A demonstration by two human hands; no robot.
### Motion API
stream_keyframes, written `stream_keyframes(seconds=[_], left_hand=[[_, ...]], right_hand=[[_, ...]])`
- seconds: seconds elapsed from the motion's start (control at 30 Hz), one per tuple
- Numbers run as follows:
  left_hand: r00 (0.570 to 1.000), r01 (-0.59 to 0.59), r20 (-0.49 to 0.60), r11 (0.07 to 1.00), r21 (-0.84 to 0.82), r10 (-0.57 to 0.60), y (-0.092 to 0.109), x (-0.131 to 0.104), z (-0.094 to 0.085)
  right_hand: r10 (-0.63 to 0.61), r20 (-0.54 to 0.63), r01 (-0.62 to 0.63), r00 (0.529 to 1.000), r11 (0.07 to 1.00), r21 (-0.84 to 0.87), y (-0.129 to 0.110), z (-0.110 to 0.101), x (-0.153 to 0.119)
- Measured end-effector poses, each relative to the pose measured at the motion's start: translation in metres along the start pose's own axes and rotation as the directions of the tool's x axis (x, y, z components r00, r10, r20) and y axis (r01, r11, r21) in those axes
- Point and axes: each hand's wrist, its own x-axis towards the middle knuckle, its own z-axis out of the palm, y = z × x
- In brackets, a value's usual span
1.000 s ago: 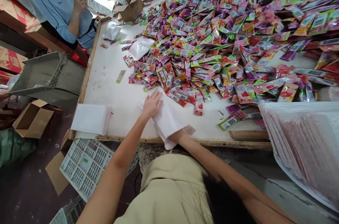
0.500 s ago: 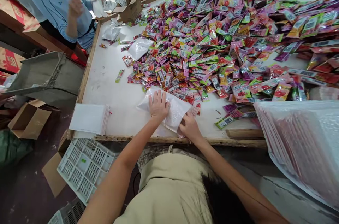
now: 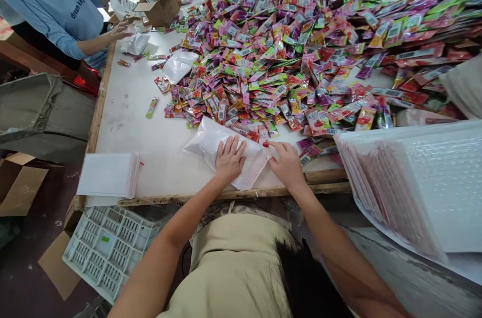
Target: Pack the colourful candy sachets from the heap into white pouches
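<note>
White worktop (image 3: 124,125) is bearing a sachet heap (image 3: 259,62); at the heap's near side, a mailer (image 3: 253,152) is lying under the left hand (image 3: 229,161), fingers spread, the right hand (image 3: 288,165) curling fingers at its edge, grip unclear.

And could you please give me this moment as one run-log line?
left hand: spread on white padded bag; right hand: at bag's right end; bag: lying on table; beyond it: heap of colourful sachets

Bag (image 3: 213,143) part-hidden (left hand (image 3: 229,158)), mailers (image 3: 429,182) cropped
</note>
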Motion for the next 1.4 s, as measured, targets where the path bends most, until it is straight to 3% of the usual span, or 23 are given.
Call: stream_keyframes(seconds=[0.1, 0.3, 0.43, 0.5, 0.53, 0.57, 0.63, 0.67, 0.7, 0.73, 0.8, 0.87, 0.9, 0.97, 1.03, 1.07, 1.13, 1.2, 1.23, 1.27, 1.33, 1.4], left_hand=[[0.998, -0.065, 0.009, 0.998, -0.01, 0.066, -0.013, 0.004, -0.002], [0.987, -0.154, 0.035, 0.988, 0.0, 0.154, -0.032, 0.012, -0.008], [0.979, -0.201, 0.031, 0.98, -0.002, 0.201, -0.04, 0.017, -0.01], [0.976, -0.215, 0.028, 0.977, -0.009, 0.215, -0.044, 0.019, -0.011], [0.976, -0.217, 0.029, 0.976, -0.017, 0.218, -0.046, 0.02, -0.011], [0.975, -0.218, 0.032, 0.976, -0.028, 0.218, -0.047, 0.022, -0.01], [0.976, -0.214, 0.031, 0.976, -0.047, 0.215, -0.049, 0.023, -0.01], [0.976, -0.214, 0.026, 0.975, -0.053, 0.216, -0.05, 0.024, -0.01], [0.976, -0.217, 0.019, 0.975, -0.057, 0.218, -0.051, 0.025, -0.01], [0.975, -0.222, 0.011, 0.973, -0.06, 0.223, -0.051, 0.025, -0.009], [0.972, -0.235, -0.004, 0.969, -0.071, 0.235, -0.052, 0.026, -0.007], [0.96, -0.28, -0.003, 0.954, -0.108, 0.281, -0.054, 0.026, -0.004], [0.946, -0.32, 0.005, 0.938, -0.136, 0.323, -0.055, 0.025, -0.003], [0.907, -0.408, 0.023, 0.892, -0.196, 0.42, -0.058, 0.023, 0.0], [0.871, -0.468, 0.041, 0.852, -0.234, 0.49, -0.061, 0.019, 0.001], [0.859, -0.484, 0.054, 0.842, -0.239, 0.509, -0.062, 0.016, 0.0], [0.84, -0.503, 0.094, 0.832, -0.232, 0.534, -0.065, 0.01, -0.003], [0.822, -0.517, 0.143, 0.828, -0.217, 0.551, -0.067, 0.004, -0.009], [0.815, -0.522, 0.164, 0.827, -0.21, 0.556, -0.069, 0.001, -0.011], [0.808, -0.527, 0.181, 0.825, -0.204, 0.561, -0.07, -0.001, -0.013], [0.788, -0.544, 0.215, 0.816, -0.195, 0.577, -0.074, -0.003, -0.017], [0.76, -0.568, 0.254, 0.801, -0.19, 0.599, -0.079, -0.003, -0.019]], right_hand=[[-0.037, 0.094, 0.037, 0.995, 0.999, 0.003, 0.006, 0.009, 0.002], [-0.046, 0.059, 0.042, 0.997, 0.997, 0.061, -0.005, 0.015, -0.004], [-0.095, 0.006, 0.092, 0.995, 0.975, 0.205, -0.024, -0.002, -0.009], [-0.132, 0.103, 0.083, 0.986, 0.917, 0.389, -0.034, -0.021, -0.02], [-0.166, 0.229, 0.036, 0.959, 0.875, 0.483, -0.037, -0.032, -0.029], [-0.209, 0.394, -0.047, 0.895, 0.834, 0.549, -0.038, -0.044, -0.04], [-0.257, 0.718, -0.261, 0.647, 0.81, 0.525, -0.032, -0.063, -0.067], [-0.206, 0.825, -0.335, 0.526, 0.842, 0.424, -0.025, -0.069, -0.081], [-0.092, 0.886, -0.366, 0.455, 0.887, 0.28, -0.015, -0.073, -0.094], [0.063, 0.895, -0.369, 0.442, 0.922, 0.117, -0.003, -0.074, -0.106], [0.355, 0.76, -0.352, 0.544, 0.919, -0.177, 0.025, -0.067, -0.122], [0.52, 0.542, -0.378, 0.66, 0.853, -0.36, 0.05, -0.055, -0.127], [0.57, 0.45, -0.408, 0.687, 0.816, -0.411, 0.06, -0.048, -0.127], [0.642, 0.309, -0.468, 0.702, 0.742, -0.48, 0.072, -0.037, -0.123], [0.649, 0.253, -0.466, 0.717, 0.717, -0.518, 0.073, -0.033, -0.121], [0.649, 0.272, -0.449, 0.711, 0.715, -0.536, 0.069, -0.035, -0.122], [0.665, 0.399, -0.401, 0.631, 0.72, -0.566, 0.055, -0.044, -0.123], [0.582, 0.579, -0.351, 0.571, 0.81, -0.469, 0.037, -0.056, -0.119], [0.483, 0.635, -0.334, 0.603, 0.876, -0.348, 0.028, -0.062, -0.113], [0.354, 0.636, -0.302, 0.686, 0.933, -0.194, 0.019, -0.064, -0.104], [0.11, 0.479, -0.17, 0.871, 0.982, 0.083, 0.006, -0.059, -0.078], [-0.059, 0.317, -0.001, 0.947, 0.982, 0.188, 0.001, -0.041, -0.046]])
